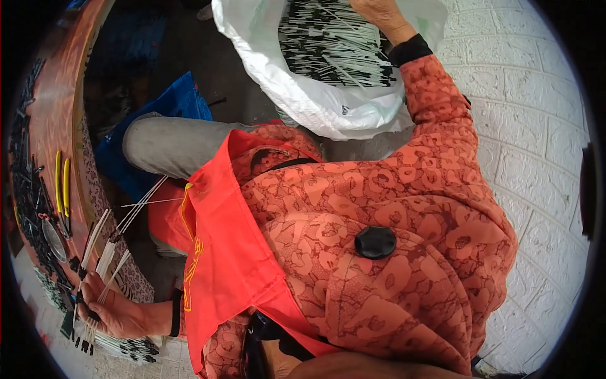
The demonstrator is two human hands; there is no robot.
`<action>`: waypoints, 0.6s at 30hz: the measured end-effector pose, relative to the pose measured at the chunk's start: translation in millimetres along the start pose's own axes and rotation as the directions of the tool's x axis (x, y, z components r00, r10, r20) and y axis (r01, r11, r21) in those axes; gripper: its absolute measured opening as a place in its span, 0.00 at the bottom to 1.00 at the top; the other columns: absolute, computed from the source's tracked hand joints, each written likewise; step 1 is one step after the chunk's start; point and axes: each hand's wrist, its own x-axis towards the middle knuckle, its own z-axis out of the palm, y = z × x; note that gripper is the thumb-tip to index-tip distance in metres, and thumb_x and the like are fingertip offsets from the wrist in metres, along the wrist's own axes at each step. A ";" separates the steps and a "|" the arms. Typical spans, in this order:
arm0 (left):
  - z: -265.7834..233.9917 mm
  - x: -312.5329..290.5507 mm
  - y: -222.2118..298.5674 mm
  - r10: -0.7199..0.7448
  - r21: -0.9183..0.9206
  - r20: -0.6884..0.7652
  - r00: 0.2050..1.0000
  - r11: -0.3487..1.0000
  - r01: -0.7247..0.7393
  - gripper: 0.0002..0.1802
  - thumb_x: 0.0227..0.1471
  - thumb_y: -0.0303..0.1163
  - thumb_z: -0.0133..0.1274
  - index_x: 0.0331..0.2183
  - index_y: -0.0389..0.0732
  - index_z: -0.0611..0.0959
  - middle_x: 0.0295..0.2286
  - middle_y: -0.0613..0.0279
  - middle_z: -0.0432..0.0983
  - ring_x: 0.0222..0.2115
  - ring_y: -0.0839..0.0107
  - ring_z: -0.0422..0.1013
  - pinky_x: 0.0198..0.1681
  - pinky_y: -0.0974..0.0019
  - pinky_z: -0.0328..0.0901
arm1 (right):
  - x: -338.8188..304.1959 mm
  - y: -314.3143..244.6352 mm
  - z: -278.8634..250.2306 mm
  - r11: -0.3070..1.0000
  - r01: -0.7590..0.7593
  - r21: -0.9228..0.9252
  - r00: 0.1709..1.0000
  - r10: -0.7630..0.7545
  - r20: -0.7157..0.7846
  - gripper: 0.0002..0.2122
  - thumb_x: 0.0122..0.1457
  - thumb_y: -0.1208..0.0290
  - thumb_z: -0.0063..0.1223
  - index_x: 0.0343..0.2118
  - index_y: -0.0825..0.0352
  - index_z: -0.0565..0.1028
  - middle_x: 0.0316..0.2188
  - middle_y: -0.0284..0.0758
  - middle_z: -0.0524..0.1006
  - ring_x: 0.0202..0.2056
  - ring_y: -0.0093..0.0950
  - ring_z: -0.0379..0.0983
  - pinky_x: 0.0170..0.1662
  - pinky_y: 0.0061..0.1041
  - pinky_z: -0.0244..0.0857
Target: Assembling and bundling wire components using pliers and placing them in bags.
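My left hand (108,308) is closed around a loose bundle of thin white cables (106,256) with black end pieces, beside the table edge at the lower left. Some of the cables fan out beyond the fingers toward my lap, and their black tips hang below the hand. My right arm stretches to the far right, where my right hand (380,18) is at a white sack (271,69). Many similar white cables (338,44) with black ends lie inside the sack. The upper picture edge cuts off my right fingers, so their grip is hidden.
On the wooden table (60,110) lie yellow-handled pliers (66,186), an oval metal-rimmed object (53,239) and a heap of black parts (28,170). Another cable bundle (126,347) sits below my left hand. A blue plastic bag (180,98) lies behind my knee. White brick-patterned surface (530,120) borders the right.
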 end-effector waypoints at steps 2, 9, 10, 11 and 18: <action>-2.6 -2.6 -1.4 0.016 -0.027 0.032 0.999 1.000 -0.015 0.14 0.59 0.26 0.41 0.47 0.35 0.68 0.43 0.37 0.71 0.46 0.46 0.69 0.54 0.46 0.61 | 13.2 -22.6 1.9 0.993 -0.100 -0.067 0.992 0.105 0.068 0.24 0.56 0.52 0.47 0.48 0.68 0.69 0.43 0.45 0.73 0.44 0.40 0.70 0.49 0.32 0.61; 8.8 -8.6 4.4 0.016 -0.034 -0.002 1.000 0.999 -0.016 0.14 0.59 0.26 0.41 0.47 0.34 0.68 0.43 0.36 0.70 0.46 0.47 0.69 0.54 0.45 0.61 | -10.1 -64.7 24.6 0.928 -0.233 -0.292 0.938 0.294 0.186 0.26 0.55 0.49 0.47 0.46 0.69 0.70 0.40 0.47 0.74 0.42 0.40 0.70 0.47 0.34 0.62; 9.4 -8.5 5.6 0.017 -0.047 0.021 1.000 0.999 -0.016 0.14 0.59 0.26 0.41 0.47 0.34 0.68 0.43 0.36 0.70 0.46 0.47 0.69 0.54 0.44 0.61 | -11.9 -62.9 27.2 0.925 -0.204 -0.320 0.943 0.273 0.189 0.27 0.54 0.48 0.48 0.45 0.70 0.71 0.39 0.48 0.74 0.41 0.40 0.71 0.46 0.35 0.62; 9.6 -8.2 6.7 0.018 -0.044 0.020 1.000 0.999 -0.017 0.14 0.59 0.26 0.41 0.47 0.34 0.68 0.43 0.36 0.70 0.46 0.47 0.69 0.54 0.44 0.61 | -8.4 -59.8 27.4 0.926 -0.202 -0.318 0.943 0.272 0.191 0.27 0.54 0.48 0.48 0.45 0.70 0.71 0.39 0.48 0.74 0.41 0.40 0.71 0.46 0.35 0.62; 2.4 -6.1 3.6 0.016 -0.147 0.079 0.997 0.989 -0.004 0.14 0.58 0.25 0.42 0.46 0.33 0.67 0.42 0.36 0.70 0.45 0.44 0.69 0.52 0.43 0.62 | -21.8 -131.5 18.7 0.830 -0.017 -0.557 0.880 0.277 0.385 0.47 0.33 0.39 0.62 0.51 0.74 0.64 0.49 0.53 0.66 0.54 0.46 0.58 0.54 0.43 0.52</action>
